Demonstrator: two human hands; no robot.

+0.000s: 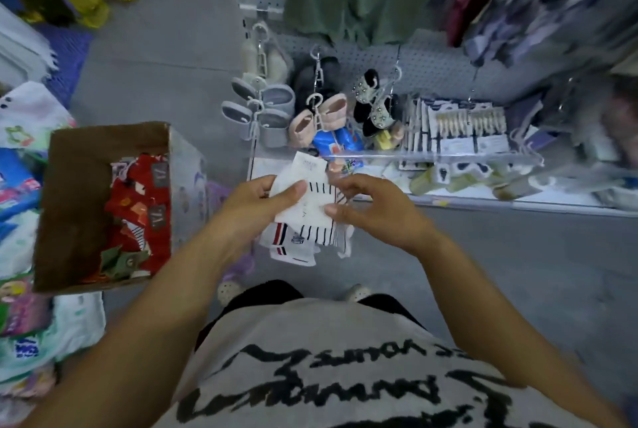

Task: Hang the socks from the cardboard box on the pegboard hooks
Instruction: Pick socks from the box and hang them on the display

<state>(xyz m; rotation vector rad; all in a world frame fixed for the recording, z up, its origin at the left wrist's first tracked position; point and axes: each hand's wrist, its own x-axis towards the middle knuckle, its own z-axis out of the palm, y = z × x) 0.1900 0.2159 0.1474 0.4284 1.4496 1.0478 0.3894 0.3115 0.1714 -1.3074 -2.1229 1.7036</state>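
I hold a bundle of white socks (307, 210) with dark stripes and paper tags in front of my chest. My left hand (262, 200) grips the bundle from the left, thumb across the tag. My right hand (366, 203) pinches its right edge. The open cardboard box (79, 186) stands at the left with red patterned socks (141, 210) inside. The grey pegboard (379, 62) rises ahead, its hooks (316, 55) carrying small shoes and slippers on white hangers.
A clear-fronted shelf (448, 158) below the pegboard holds packaged socks and small items. Clothes hang above the pegboard at the top right. Packaged goods pile up at the far left beside the box. Grey floor lies under my feet.
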